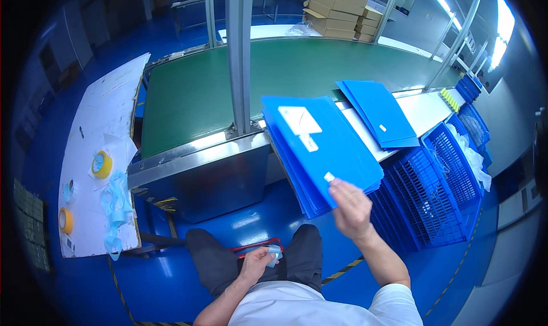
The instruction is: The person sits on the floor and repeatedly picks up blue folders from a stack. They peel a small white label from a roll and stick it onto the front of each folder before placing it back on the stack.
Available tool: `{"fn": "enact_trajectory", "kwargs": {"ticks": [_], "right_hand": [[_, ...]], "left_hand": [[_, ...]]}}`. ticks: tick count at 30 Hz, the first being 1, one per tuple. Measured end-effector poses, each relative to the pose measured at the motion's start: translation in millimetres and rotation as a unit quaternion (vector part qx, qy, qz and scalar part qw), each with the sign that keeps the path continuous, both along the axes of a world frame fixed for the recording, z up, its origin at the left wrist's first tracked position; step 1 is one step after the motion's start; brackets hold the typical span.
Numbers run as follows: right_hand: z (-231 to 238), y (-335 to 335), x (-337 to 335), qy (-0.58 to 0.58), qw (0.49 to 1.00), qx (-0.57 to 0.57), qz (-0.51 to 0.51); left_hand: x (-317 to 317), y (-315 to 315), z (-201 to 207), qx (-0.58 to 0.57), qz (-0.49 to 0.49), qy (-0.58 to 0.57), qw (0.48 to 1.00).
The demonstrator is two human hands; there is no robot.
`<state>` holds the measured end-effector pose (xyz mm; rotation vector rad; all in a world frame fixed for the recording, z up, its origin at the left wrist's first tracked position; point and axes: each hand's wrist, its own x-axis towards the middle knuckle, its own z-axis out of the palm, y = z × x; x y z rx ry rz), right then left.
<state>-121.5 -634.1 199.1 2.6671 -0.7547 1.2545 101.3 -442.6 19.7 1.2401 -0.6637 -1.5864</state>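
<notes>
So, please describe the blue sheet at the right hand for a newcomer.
By the green belt, right of the metal post, lie a left pile and a right pile. The blue sheet tops the left pile, at the right hand. It carries a large white label; the right pile shows a small one.

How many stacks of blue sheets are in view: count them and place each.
2. The nearer stack is by the right hand; the farther stack lies to its right, on the white surface. Any behind the blue crates would be hidden.
</notes>
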Motion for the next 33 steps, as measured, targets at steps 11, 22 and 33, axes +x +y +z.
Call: {"fn": "enact_trajectory", "kwargs": {"ticks": [11,22,33], "right_hand": [[67.3,-156.2,-100.5,-0.129,0.965,-0.133,-0.188],[-52.9,-234.7,-159.2,-0.108,0.936,0.218,-0.256],[-41.2,56.9,37.5,-0.146,0.918,0.329,0.167]], "left_hand": [[2.1,0.2,7.5,0.026,0.016,-0.022,0.999],[-0.5,-2.6,2.6,0.020,0.066,0.004,0.998],[0.6,-25.4,54.5,-0.048,0.127,0.140,0.981]]}}
